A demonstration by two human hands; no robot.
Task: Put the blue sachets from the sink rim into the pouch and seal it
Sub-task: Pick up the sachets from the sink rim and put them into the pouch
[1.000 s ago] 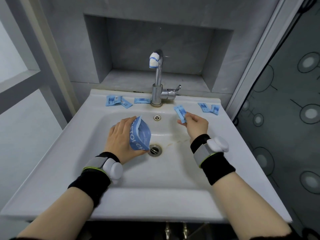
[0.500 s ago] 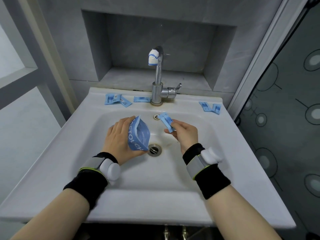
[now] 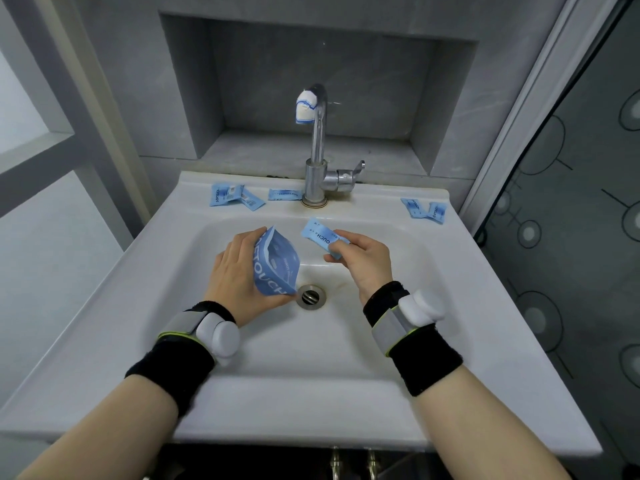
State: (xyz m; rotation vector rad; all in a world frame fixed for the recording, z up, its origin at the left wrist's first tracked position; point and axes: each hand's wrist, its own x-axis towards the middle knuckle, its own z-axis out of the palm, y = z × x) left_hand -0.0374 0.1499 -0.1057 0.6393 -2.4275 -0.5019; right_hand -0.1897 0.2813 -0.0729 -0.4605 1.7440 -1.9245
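At the back left of the sink rim (image 3: 375, 202) two sachets (image 3: 227, 195) lie overlapped, and a third sachet (image 3: 284, 194) lies just beside the base of the tap (image 3: 317, 150); none of these is packed yet; lower, over the basin, the left grip (image 3: 235, 278) has fingers and thumb curled round the pouch (image 3: 277, 268), holding it tilted with its mouth gaping up and to the right, just above the drain (image 3: 311, 296); pale shapes show inside the mouth, but whether they are sachets already dropped in I cannot tell; just right of the mouth and apart from it, the right grip (image 3: 363, 261) pinches the held sachet (image 3: 320, 235) by its near end, the free end pointing left toward the pouch; at the back right of the rim a last pair (image 3: 414, 206) lies touching, well apart from both hands; my judgement is that the job is in its early-to-middle part: one sachet is about to go in, five wait on the rim, and the seal is not yet pressed; the pouch looks soft, so its mouth will likely need holding spread for each drop
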